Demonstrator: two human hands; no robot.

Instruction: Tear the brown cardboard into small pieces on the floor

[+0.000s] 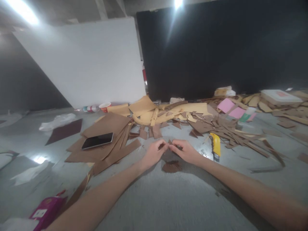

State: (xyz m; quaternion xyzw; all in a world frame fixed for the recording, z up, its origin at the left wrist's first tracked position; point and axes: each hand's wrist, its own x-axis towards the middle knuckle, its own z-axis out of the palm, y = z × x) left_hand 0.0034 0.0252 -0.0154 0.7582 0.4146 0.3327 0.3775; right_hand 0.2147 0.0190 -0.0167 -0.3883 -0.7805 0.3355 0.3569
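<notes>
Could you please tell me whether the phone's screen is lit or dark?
Dark: the phone lies face up on brown sheets, its screen black.

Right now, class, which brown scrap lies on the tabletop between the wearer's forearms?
The small ragged-edged piece, just nearer the wearer than the left hand and right hand; the other scraps lie beyond them or off to the sides.

phone (pixel 97 141) | cup (pixel 105 109) beside bottle (pixel 90 109) | white box (pixel 280 97) | purple pouch (pixel 51 205), perhaps
</notes>
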